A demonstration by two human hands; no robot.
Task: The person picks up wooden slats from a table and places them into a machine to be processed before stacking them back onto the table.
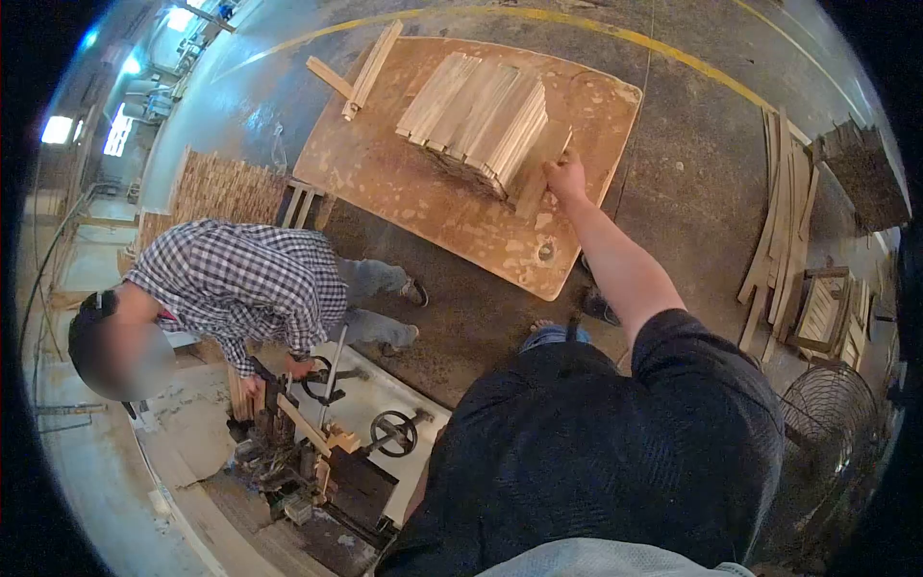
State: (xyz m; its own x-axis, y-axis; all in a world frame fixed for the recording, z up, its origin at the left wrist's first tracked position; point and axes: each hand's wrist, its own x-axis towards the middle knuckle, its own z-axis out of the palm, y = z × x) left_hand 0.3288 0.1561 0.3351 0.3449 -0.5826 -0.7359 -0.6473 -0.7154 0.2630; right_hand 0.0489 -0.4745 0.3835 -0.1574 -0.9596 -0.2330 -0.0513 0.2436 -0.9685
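My right hand (565, 177) reaches out over the wooden table (452, 216), its fingers closed on the end of a flat wooden board (535, 183). That board lies beside the right side of a stack of wooden slats (476, 111). The stack sits in the upper middle of the table, its slats side by side in several layers. My left hand is not visible; the dark shirt (577, 452) fills the lower part of the view.
A person in a checked shirt (240, 279) bends over a machine (308, 442) at lower left. Loose slats (370, 72) lie on the table's far left corner. Long boards (784, 221), a wooden crate (824, 308) and a fan (829, 409) stand at right.
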